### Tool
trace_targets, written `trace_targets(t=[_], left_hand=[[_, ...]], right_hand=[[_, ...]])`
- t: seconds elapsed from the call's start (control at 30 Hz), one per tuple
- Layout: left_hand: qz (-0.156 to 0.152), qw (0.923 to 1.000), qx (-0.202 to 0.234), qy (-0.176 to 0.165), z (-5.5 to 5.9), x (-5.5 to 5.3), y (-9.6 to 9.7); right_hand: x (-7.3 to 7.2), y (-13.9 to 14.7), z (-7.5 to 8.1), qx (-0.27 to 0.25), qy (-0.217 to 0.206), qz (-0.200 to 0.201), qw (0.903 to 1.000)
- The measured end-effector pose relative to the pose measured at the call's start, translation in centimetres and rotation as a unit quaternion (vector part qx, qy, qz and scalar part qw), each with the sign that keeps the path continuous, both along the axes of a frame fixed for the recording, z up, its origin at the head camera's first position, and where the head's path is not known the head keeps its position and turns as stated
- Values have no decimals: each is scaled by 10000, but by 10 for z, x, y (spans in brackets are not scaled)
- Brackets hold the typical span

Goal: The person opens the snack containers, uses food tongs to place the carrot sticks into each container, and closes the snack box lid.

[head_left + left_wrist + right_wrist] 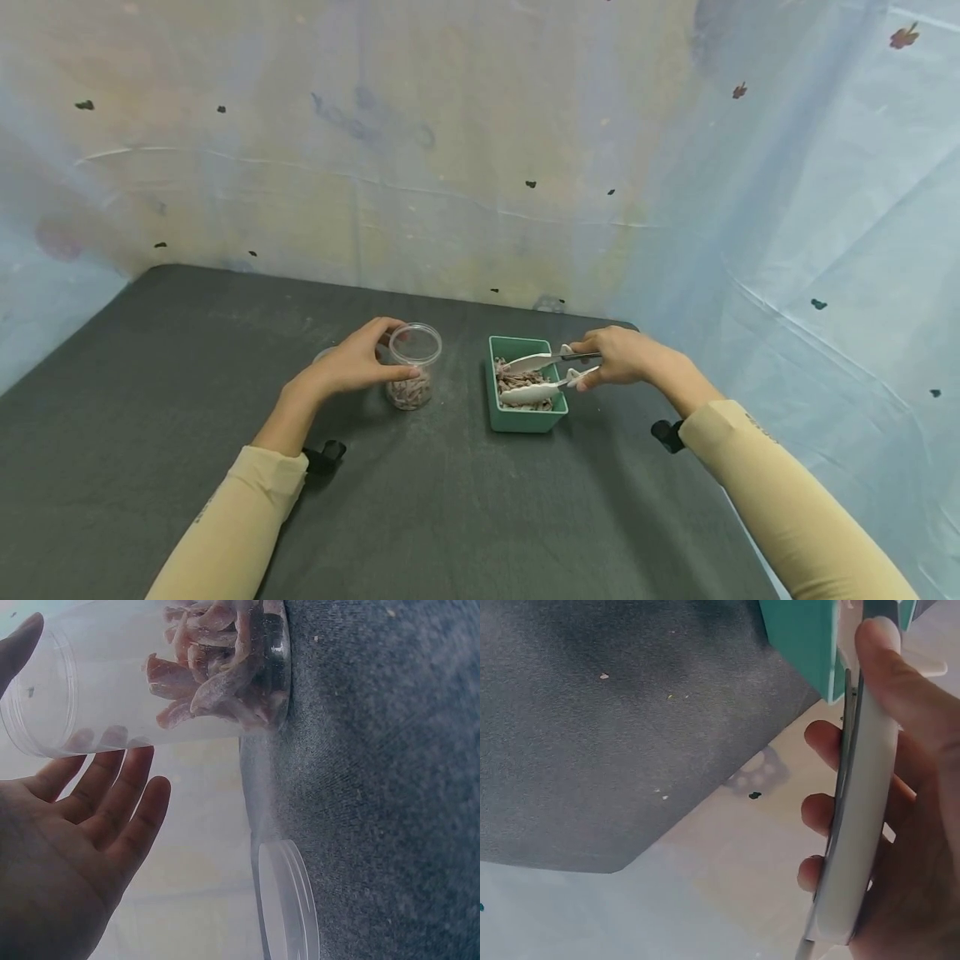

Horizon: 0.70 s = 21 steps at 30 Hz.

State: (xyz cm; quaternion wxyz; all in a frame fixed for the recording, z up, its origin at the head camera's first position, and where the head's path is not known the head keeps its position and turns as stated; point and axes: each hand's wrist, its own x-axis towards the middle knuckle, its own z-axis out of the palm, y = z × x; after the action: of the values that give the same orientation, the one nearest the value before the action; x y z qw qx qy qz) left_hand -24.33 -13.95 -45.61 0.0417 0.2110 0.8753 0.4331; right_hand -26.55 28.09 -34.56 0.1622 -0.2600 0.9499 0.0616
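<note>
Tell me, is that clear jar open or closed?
Open: the clear jar has nothing over its mouth, and a clear lid lies apart from it on the dark table.

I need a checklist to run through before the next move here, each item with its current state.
1. Jar upright on the table: ok.
2. Left hand steadying the jar: ok.
3. Lid off the jar: ok, lying on the table.
4. Right hand holding the tongs at the green box: ok.
5. Tongs closed on the strips: not ok, they stand open.
6. Tongs touching the strips: cannot tell.
</note>
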Motion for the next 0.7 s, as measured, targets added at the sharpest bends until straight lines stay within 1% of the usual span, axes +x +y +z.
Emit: trace_targets(t=[0.23, 0.5, 0.7], left_hand=[[7, 10000, -4, -35, -1, 1, 2], [19, 10000, 30, -22, 1, 3, 1], [9, 10000, 76, -31, 0, 3, 0]], right_hand=[[-1, -6, 4, 177, 71, 87, 9998], [-2, -1, 0, 20, -30, 130, 9999], [-1, 3, -5, -49, 272, 319, 9991]])
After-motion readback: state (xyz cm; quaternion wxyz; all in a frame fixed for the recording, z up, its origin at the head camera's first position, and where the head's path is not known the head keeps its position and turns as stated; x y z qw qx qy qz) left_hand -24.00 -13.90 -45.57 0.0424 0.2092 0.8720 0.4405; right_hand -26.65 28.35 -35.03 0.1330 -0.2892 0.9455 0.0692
